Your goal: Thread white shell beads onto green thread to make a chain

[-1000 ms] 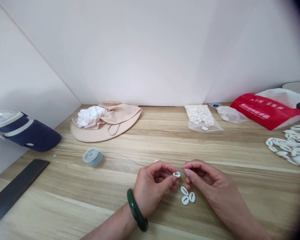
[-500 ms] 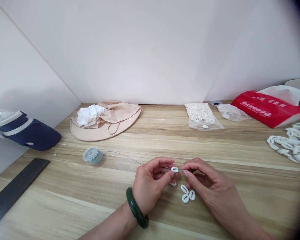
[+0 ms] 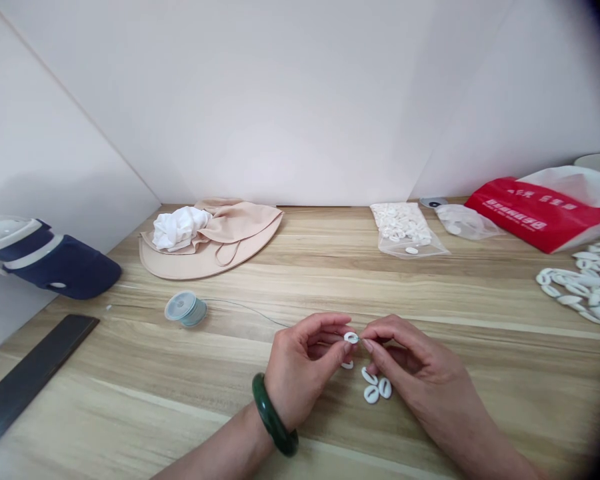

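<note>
My left hand [image 3: 310, 357], with a green bangle [image 3: 275, 415] at the wrist, pinches a white cowrie shell [image 3: 351, 338] between thumb and fingers. The tips of my right hand [image 3: 405, 357] are closed on the thin cord right beside that shell. From a spool [image 3: 186, 309] on the left, the pale blue-green cord [image 3: 250, 307] runs across the table into my left hand. Another shell [image 3: 348, 365] shows partly below my left fingers. Three loose cowrie shells [image 3: 371, 394] lie on the table just under my right fingertips.
A beige sun hat [image 3: 215, 250] with white cloth [image 3: 180, 228] lies at the back left. Further left are a navy bottle [image 3: 65, 263] and a dark flat bar [image 3: 30, 373]. Bagged shells [image 3: 403, 227], a red package [image 3: 535, 213] and strung shells [image 3: 580, 290] occupy the right.
The shell and my right fingertips have come slightly closer together, leaving less cord showing between them. My view has shifted a little; the loose shells stay on the table.
</note>
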The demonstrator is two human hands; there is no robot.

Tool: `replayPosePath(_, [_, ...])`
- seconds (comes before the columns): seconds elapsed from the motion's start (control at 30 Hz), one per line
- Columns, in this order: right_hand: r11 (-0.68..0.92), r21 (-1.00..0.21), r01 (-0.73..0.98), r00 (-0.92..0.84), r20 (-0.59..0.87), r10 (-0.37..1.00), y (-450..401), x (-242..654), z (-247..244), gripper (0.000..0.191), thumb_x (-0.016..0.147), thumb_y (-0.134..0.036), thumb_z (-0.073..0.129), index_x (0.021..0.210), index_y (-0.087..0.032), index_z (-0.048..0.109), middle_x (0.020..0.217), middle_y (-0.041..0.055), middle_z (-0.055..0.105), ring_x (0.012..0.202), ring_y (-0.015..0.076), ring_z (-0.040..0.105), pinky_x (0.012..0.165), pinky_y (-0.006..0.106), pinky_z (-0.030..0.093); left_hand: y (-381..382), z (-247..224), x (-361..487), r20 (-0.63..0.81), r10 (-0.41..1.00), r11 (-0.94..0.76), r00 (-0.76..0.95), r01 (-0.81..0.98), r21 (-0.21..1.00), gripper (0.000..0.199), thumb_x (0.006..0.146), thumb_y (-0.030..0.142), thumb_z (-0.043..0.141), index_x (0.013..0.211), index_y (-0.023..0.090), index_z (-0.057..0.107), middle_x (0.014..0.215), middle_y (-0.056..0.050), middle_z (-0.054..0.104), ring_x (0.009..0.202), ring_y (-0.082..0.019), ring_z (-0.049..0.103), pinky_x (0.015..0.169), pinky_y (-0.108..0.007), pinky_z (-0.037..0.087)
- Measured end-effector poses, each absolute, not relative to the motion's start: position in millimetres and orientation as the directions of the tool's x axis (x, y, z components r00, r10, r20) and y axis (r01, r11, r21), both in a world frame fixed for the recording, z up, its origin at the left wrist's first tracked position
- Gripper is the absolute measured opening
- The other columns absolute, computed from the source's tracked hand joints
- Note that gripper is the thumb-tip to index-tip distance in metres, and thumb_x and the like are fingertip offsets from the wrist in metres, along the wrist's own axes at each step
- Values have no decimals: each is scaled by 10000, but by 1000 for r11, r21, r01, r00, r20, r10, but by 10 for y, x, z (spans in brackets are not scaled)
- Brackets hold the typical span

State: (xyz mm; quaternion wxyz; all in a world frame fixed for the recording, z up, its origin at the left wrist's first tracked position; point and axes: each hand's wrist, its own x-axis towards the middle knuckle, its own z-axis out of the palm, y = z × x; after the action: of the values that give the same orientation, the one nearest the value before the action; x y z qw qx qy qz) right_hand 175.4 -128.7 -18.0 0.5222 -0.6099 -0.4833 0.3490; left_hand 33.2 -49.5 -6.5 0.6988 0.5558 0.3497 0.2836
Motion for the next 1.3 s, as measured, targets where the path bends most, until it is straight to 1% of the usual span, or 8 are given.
replayPosePath(0.23, [0,-978,211,320,69,945,-1280,1733,-225,63,841,-258,564,844,-223,617,859,23,597,691,136,628,580,226,561,-493,-28,348,-205,778,266,593,-15,964,304,704,207,714,977,99,637,885,-116,703,733,-179,659,686,-294,548])
replayPosePath(0.57, [106,-896,432,295,251,922,-1277,1728,-179,87,843,-184,549,826,-223,625,807,20,622,723,145,613,610,237,511,-497,-27,356,-230,768,298,598,-15,955,297,693,192,726,960,86,654,889,-116,715,698,-148,658,700,-269,552])
replayPosePath(0.7, [158,-854,496,256,318,913,-1292,1741,-164,96,837,-149,554,827,-215,622,810,20,611,769,147,606,660,246,493,-512,-25,360,-258,751,359,608,-49,932,300,692,190,724,964,77,666,883,-118,724,742,-167,672,693,-266,563])
replayPosePath(0.8, [152,-843,516,260,323,910,-1299,1744,-174,105,839,-140,550,847,-215,622,825,22,609,787,145,604,676,246,492,-525,-36,371,-270,742,392,614,-70,917,316,716,197,700,1009,81,665,907,-115,725,773,-173,680,697,-264,569])
replayPosePath(0.93, [127,-854,504,286,304,909,-1290,1735,-200,93,846,-155,545,866,-219,608,851,26,612,787,143,607,672,242,505,-523,-48,375,-272,744,388,611,-63,919,352,692,195,722,1022,86,665,947,-122,719,793,-185,682,743,-292,563])
replayPosePath(1.1, [100,-882,460,309,265,914,-1287,1722,-198,69,843,-177,550,839,-221,602,828,26,602,732,140,608,610,231,522,-498,-24,356,-264,756,345,599,-22,938,271,685,214,734,927,99,699,841,-93,735,706,-168,682,724,-278,558])
replayPosePath(1.2, [76,-930,360,352,211,912,-1285,1725,-201,49,838,-207,563,828,-228,605,830,28,588,719,144,615,596,233,546,-488,-12,351,-278,747,362,604,-20,932,228,701,230,724,893,108,707,804,-83,741,744,-187,691,738,-282,558])
replayPosePath(1.3, [95,-965,245,365,183,913,-1279,1730,-224,52,831,-232,575,838,-235,626,889,39,564,749,153,619,581,240,568,-487,-13,353,-293,749,383,594,-27,923,238,691,230,731,892,107,698,789,-80,742,749,-192,695,735,-286,561])
